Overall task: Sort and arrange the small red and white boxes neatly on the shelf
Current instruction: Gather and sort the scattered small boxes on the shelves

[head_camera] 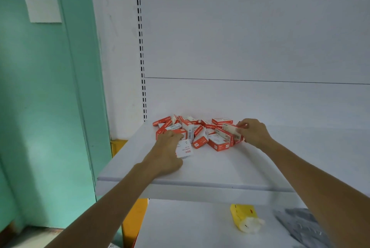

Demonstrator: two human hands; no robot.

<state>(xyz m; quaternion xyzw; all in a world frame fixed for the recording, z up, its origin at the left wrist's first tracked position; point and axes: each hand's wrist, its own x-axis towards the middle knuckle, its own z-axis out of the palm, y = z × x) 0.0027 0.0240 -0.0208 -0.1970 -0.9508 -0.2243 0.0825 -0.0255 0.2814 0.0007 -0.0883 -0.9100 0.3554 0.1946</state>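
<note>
Several small red and white boxes [200, 131] lie in a loose heap at the back left of a white shelf [230, 165]. My left hand [166, 153] rests on the shelf at the heap's front left, fingers curled around one box [185, 150] that shows its white face. At the heap's right side, my right hand [253, 132] pinches a red and white box [230, 128] by its end, lifted slightly over the others.
The shelf's front lip [200, 187] runs below my forearms. On the lower shelf lie a yellow packet [245, 217] and grey packets [302, 225]. A slotted upright [141, 47] stands at the shelf's left, beside a green wall [46, 87].
</note>
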